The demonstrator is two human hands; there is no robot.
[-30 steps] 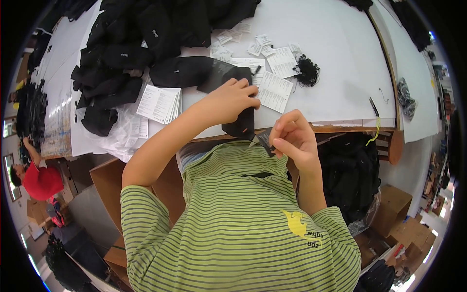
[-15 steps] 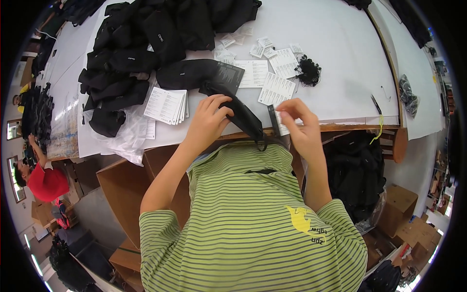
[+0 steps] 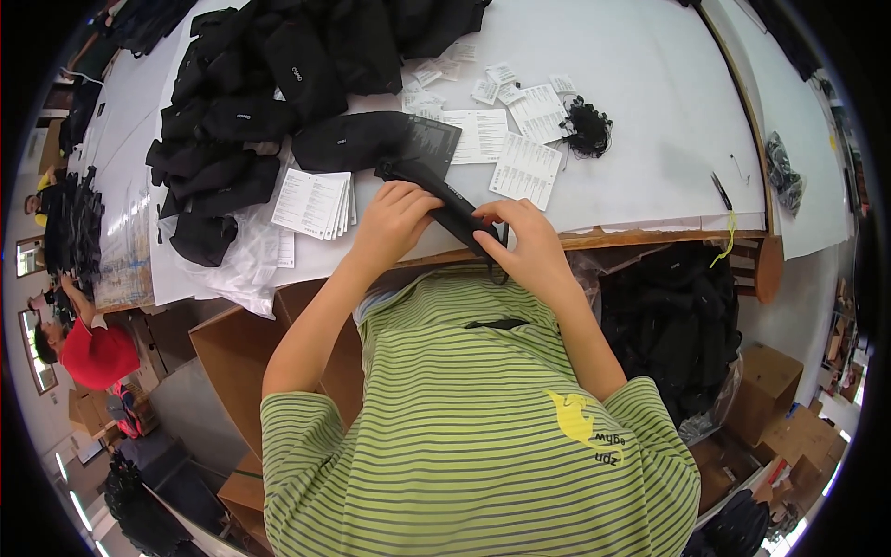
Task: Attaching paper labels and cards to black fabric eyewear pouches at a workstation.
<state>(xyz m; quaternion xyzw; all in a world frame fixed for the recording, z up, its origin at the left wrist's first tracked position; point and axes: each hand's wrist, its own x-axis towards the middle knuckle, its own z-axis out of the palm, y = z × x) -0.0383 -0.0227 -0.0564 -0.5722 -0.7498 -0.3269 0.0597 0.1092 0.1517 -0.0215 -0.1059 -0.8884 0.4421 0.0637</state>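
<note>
Pouch (image 3: 457,210), black and narrow, slants from far left to near right at the counter's near edge, with a cord loop at its near end. The left hand (image 3: 397,220) has its grip clasped on the pouch's left side; the right hand (image 3: 522,243) has its grip pinching the near right part. Just beyond the pouch's far end lies a dark printed card (image 3: 436,139). White printed sheets (image 3: 526,174) and a black cord bundle (image 3: 587,128) lie to the right on the counter (image 3: 659,121), a card stack (image 3: 311,199) left, and a black fabric heap (image 3: 295,72) far left.
</note>
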